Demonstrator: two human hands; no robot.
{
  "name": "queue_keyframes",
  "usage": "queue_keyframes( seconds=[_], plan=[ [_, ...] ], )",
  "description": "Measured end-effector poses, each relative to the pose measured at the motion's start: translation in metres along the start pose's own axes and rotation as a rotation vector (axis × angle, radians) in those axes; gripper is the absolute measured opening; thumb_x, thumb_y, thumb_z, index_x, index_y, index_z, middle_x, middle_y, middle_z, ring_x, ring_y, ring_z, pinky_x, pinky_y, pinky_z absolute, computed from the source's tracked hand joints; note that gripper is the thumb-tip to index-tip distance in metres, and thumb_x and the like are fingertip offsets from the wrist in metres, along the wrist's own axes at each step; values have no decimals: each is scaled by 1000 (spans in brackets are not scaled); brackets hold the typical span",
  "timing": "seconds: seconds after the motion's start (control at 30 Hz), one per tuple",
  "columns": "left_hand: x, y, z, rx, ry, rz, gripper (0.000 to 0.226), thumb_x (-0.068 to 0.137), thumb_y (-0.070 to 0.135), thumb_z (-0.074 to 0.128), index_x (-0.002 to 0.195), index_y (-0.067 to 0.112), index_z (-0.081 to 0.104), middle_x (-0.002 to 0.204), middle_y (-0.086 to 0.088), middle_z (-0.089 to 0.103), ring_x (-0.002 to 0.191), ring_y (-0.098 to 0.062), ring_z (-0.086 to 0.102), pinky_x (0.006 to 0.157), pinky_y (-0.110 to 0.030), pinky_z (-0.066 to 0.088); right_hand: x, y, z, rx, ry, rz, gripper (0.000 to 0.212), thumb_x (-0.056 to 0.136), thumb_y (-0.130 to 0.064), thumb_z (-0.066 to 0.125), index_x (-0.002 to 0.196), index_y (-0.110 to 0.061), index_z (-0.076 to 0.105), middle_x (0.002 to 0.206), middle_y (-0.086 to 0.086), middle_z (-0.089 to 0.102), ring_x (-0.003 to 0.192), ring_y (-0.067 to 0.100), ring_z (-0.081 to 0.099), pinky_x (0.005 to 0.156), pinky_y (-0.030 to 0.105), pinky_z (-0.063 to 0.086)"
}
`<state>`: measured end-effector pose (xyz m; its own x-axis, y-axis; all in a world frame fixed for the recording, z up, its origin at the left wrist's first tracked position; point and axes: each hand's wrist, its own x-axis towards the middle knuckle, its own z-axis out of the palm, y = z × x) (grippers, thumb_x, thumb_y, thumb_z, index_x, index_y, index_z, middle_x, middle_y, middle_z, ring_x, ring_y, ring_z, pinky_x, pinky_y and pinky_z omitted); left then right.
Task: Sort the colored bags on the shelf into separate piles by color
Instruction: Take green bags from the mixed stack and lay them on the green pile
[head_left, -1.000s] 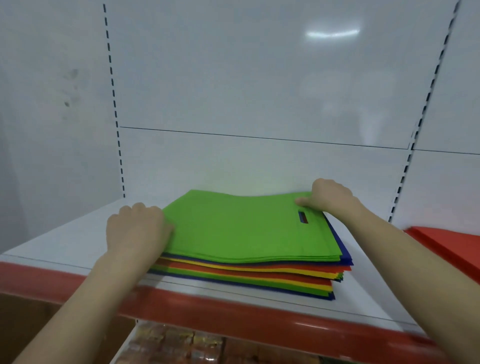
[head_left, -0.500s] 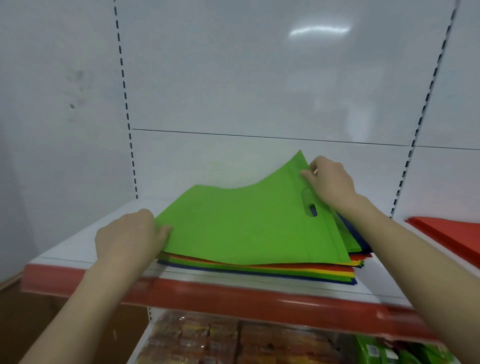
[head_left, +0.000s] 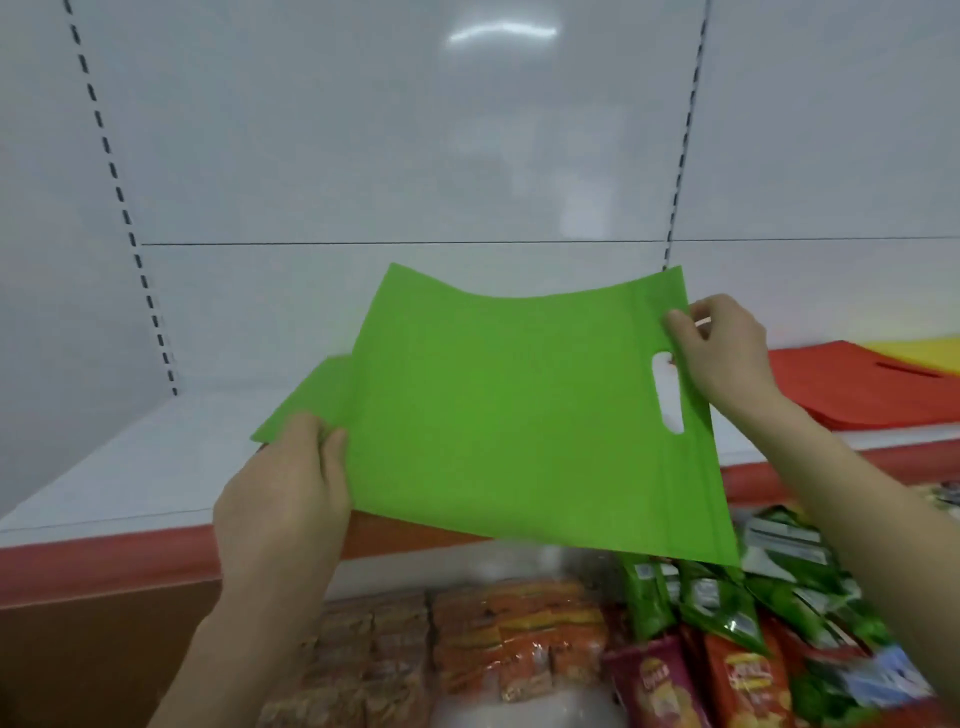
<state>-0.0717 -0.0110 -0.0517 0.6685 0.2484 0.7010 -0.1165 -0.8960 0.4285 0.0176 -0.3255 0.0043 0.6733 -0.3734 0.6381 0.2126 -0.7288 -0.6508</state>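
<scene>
I am working over the shelf, holding the green bag spread in the air past its front lip. My left hand is pinching the near left edge, thumb on top and fingers underneath. My right hand is pinching the far hem just above the handle cut-out.

The limp bag is sagging between my fingers, so a slipping pinch risks dropping it into the snack packs below my wrists. A second green sheet is peeking out just beyond my left fingers. I cannot tell whether it is clinging, and if it is, it may be dragged along.

I am counting:
- one shelf
- one held bag
- one red pile beyond my right fingers
- one green sheet
- one yellow bag
- snack packs, too many to count
</scene>
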Motion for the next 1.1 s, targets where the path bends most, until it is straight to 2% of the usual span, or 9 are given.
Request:
queue_keyframes(
  seconds=[0.1,0.2,0.3,0.4,0.47,0.57,0.8,1.03,1.1],
  plan=[
    [-10,32,12,-30,-20,75,17,89,12,58,78,1,54,59,-24,56,55,-41,58,50,-33,31,-2,32,-42,-57,46,39,30,95,-30,51,103,-1,57,98,18,63,96,34,57,79,40,43],
    [-22,72,30,-43,-28,187,18,84,7,64,71,1,53,48,-19,50,40,-37,53,39,-31,35,0,64,-89,-118,113,61,31,95,-28,51,105,1,57,101,22,62,96,35,57,77,37,41],
    [-39,120,56,-153,-90,189,15,85,9,63,78,-1,56,53,-23,55,49,-42,57,45,-35,37,1,100,-142,-204,151,93,34,96,-29,50,109,1,55,101,22,62,96,34,55,75,36,39],
    [-62,181,84,-245,-165,237,14,88,13,58,84,0,56,60,-24,58,59,-44,59,51,-35,31,5,144,-203,-299,178,130,34,97,-31,48,109,0,55,99,22,61,86,29,52,70,34,36],
    [-77,227,100,-309,-194,268,17,91,18,52,88,1,55,69,-26,60,69,-45,60,55,-40,36,8,173,-247,-363,201,161,35,97,-31,47,110,1,54,97,20,60,81,26,49,69,33,34],
    [-100,290,122,-383,-226,259,22,94,24,45,95,3,53,81,-27,62,82,-44,60,65,-43,40,14,211,-309,-432,248,209,36,97,-31,47,111,1,54,104,22,60,95,35,55,77,39,40],
    [-143,403,168,-503,-272,347,20,94,22,46,98,5,56,76,-21,63,77,-42,61,60,-39,35,26,289,-411,-496,326,299,33,96,-32,47,106,-2,54,103,20,62,100,35,55,84,43,45],
    [-158,502,229,-579,-318,450,17,95,22,46,95,6,53,61,-1,44,66,-36,55,58,-33,27,36,373,-473,-559,394,421,34,97,-34,45,110,-3,51,108,18,61,99,35,55,81,41,44],
    [-160,533,251,-607,-327,462,18,94,20,47,95,4,54,62,-5,45,69,-39,58,58,-34,28,45,399,-487,-570,411,433,34,97,-34,45,110,-3,51,105,18,61,95,34,57,78,41,45]
  ],
)
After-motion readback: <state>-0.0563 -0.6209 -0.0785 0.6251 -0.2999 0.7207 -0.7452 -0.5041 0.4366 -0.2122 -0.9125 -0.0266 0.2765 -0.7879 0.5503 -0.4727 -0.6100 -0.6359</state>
